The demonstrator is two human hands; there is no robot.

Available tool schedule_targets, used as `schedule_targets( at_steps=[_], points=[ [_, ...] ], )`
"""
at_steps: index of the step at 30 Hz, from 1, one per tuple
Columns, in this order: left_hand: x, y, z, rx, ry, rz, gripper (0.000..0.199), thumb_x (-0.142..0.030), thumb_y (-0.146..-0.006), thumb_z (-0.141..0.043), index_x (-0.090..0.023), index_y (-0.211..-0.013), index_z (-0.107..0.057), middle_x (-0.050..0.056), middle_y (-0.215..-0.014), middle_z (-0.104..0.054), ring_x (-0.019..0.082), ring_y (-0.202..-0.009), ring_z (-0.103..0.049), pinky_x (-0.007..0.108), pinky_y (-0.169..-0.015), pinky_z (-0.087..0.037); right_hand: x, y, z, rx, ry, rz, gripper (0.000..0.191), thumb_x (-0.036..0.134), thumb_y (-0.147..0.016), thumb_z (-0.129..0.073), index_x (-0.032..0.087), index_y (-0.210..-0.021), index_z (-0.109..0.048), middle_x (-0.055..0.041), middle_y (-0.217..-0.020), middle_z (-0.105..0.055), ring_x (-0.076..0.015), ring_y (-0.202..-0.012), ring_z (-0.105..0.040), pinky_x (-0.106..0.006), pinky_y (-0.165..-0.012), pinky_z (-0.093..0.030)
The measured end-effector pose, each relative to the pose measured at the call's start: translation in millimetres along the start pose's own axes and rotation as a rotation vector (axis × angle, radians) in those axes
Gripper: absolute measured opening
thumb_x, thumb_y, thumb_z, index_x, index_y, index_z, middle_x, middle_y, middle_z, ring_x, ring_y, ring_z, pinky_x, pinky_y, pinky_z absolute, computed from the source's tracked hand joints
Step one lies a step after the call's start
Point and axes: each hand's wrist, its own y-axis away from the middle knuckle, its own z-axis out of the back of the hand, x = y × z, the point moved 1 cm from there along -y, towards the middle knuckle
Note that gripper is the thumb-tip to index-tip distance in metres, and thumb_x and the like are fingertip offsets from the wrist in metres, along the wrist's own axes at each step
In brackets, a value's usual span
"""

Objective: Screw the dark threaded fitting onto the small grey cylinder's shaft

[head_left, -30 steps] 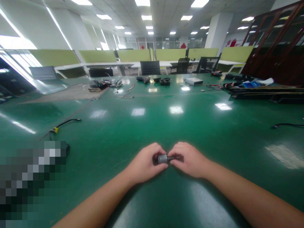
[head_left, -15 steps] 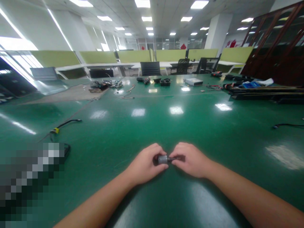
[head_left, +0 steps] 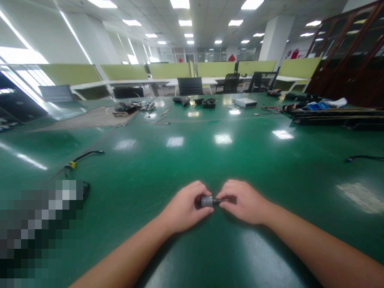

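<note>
My left hand (head_left: 187, 208) is closed around a short grey metal cylinder (head_left: 207, 201), with thumb and fingertips gripping its sides. The cylinder lies level, and its dark left end sits in the hollow of that hand. From its right end a thin dark rod (head_left: 217, 201) runs to my right hand (head_left: 241, 202), which pinches it between thumb and fingers. Part of the rod shows beneath the right palm; its far end is hard to make out. Both hands are low over the green tabletop (head_left: 192, 164), fingertips close together but apart.
At the left lie a pixelated dark object (head_left: 39, 220) and a black cable with a yellow part (head_left: 71, 164). Another cable (head_left: 364, 158) is at the right. Along the far side are a power drill (head_left: 182, 101), a silver box (head_left: 245, 103) and long black bars (head_left: 336, 118).
My right hand has shifted slightly to the right, widening the small gap between the hands. The cylinder shows a little further right. Both grips look the same.
</note>
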Motion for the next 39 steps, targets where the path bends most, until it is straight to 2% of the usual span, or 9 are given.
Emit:
schedule_targets(
  at_steps=[27, 32, 39],
  points=[
    [-1.6, -0.7, 0.1, -0.012, -0.009, 0.023, 0.019, -0.027, -0.081, -0.075, -0.019, -0.094, -0.064, 0.002, -0.089, -0.061, 0.018, -0.080, -0.057, 0.028, -0.071, -0.043, -6.1, 5.2, 10.9, 0.005, 0.060, -0.016, 0.013, 0.014, -0.082, -0.071, 0.021, -0.092, -0.076, -0.0033, -0.084, -0.071, -0.0194, -0.083, -0.061, -0.033, -0.077, -0.046],
    [-1.6, -0.4, -0.1, -0.017, -0.018, 0.017, 0.018, -0.025, -0.080, -0.075, -0.019, -0.094, -0.064, 0.001, -0.088, -0.061, 0.018, -0.080, -0.057, 0.028, -0.071, -0.042, -6.2, 5.8, 10.6, -0.008, 0.074, -0.020, 0.009, 0.020, -0.080, -0.076, 0.021, -0.089, -0.075, -0.0029, -0.084, -0.071, -0.0190, -0.082, -0.061, -0.033, -0.077, -0.045],
    [-1.7, -0.8, 0.7, -0.020, -0.016, 0.023, 0.018, -0.027, -0.081, -0.074, -0.019, -0.094, -0.064, 0.002, -0.088, -0.062, 0.018, -0.080, -0.058, 0.028, -0.071, -0.043, -9.4, 6.6, 14.5, -0.017, 0.100, -0.048, 0.006, 0.018, -0.080, -0.075, 0.021, -0.086, -0.076, -0.0026, -0.082, -0.071, -0.0185, -0.081, -0.061, -0.031, -0.074, -0.046]
  ],
)
